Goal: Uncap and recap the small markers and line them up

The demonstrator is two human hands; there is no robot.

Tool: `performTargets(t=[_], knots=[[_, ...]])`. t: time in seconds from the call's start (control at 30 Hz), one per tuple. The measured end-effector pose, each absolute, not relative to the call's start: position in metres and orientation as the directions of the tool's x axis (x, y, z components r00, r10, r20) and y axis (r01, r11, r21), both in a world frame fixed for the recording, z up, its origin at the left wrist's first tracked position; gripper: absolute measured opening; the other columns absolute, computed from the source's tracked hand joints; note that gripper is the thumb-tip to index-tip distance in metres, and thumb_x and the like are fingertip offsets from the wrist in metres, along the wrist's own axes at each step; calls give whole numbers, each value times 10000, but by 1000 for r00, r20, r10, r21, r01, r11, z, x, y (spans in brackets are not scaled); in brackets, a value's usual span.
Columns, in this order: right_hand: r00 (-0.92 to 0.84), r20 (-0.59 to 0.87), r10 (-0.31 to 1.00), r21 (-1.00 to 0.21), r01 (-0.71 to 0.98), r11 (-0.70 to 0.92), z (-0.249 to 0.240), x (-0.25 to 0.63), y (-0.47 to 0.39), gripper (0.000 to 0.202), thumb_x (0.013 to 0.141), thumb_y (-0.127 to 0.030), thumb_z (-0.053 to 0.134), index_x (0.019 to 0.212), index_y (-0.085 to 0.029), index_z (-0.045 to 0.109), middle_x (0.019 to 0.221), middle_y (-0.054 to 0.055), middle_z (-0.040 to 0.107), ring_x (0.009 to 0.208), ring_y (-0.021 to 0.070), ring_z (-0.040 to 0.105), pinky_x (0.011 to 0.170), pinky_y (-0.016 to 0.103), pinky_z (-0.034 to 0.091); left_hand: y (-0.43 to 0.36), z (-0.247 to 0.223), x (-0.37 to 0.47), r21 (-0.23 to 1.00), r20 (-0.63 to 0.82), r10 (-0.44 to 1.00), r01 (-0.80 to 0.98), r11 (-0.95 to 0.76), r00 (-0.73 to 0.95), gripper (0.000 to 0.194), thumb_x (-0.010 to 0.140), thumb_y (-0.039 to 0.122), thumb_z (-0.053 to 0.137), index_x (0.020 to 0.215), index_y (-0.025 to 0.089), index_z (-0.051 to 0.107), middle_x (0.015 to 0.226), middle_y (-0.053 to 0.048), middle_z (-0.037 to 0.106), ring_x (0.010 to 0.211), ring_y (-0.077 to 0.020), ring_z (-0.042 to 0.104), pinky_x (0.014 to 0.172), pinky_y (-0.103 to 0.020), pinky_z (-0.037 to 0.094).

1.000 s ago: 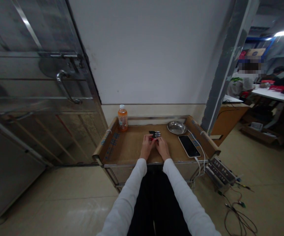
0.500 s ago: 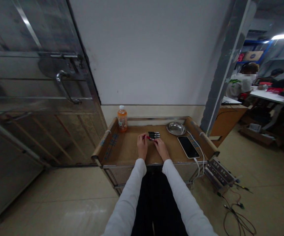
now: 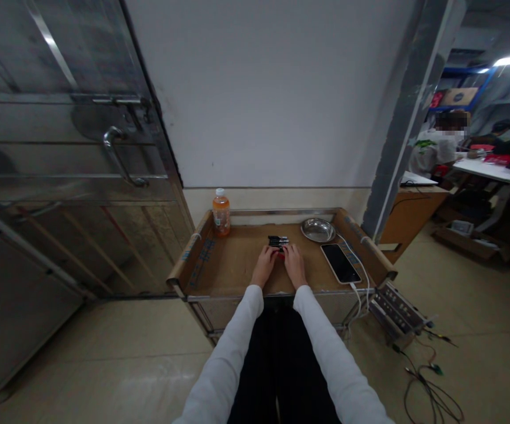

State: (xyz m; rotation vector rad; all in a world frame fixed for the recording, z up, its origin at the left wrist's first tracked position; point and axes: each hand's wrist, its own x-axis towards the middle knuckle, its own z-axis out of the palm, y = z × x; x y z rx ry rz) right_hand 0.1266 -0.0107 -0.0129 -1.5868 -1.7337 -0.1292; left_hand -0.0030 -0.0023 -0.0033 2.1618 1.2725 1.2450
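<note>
Several black pens lie side by side near the middle of the cardboard-lined cart top. Just in front of them, my left hand and my right hand are close together, fingers curled inward. Between them shows a bit of a red pen, gripped by the fingers of both hands. Most of that pen is hidden behind the fingers, and the hands partly cover the nearest black pens.
An orange drink bottle stands at the cart's back left. To the right are a round metal dish and a phone with a white cable. An electrical box sits on the floor. People sit in the room beyond.
My hands have drawn closer together around the red pen, which is now more hidden. The right hand has turned more upright. The black pens stay in their row.
</note>
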Motion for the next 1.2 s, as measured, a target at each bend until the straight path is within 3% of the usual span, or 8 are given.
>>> performTargets(t=[0.13,0.37,0.57,0.9,1.2], knots=[[45,590,806,-410,877,251,-15,126,-10,318,956,-222,328,1060,-162,623,998,102,590,939,195,538,863,319,417,-4,-5,-2,577,414,836,606,-548,362,127,871,145,506,941,209,591,1012,-39,569,975,-163,570,907,-319,462],[-10,543,839,-431,855,289,-21,125,-9,292,854,-92,392,991,-167,639,1028,102,552,958,194,529,872,316,430,1,-8,0,571,405,872,670,-475,274,143,863,103,477,934,182,573,1019,-63,530,939,-164,562,880,-335,475],[-71,540,839,-418,842,340,-23,125,-7,338,779,-45,430,1055,-149,595,1062,109,545,997,207,508,911,344,419,1,-9,3,553,444,867,692,-464,226,181,879,82,415,960,168,552,1010,-75,523,909,-160,566,871,-327,477],[-84,537,839,-409,844,346,-19,126,-9,311,790,-26,360,957,-165,582,1008,89,593,967,198,504,902,318,391,0,-8,1,486,442,844,710,-509,303,117,855,112,481,909,184,557,973,-59,534,941,-179,556,871,-346,483],[43,504,862,-434,876,210,-19,127,-11,309,809,-42,363,991,-162,581,1006,92,589,982,196,512,898,312,395,-7,1,1,433,394,876,785,-443,277,171,859,97,444,917,189,576,965,-71,528,916,-175,546,840,-313,464]])
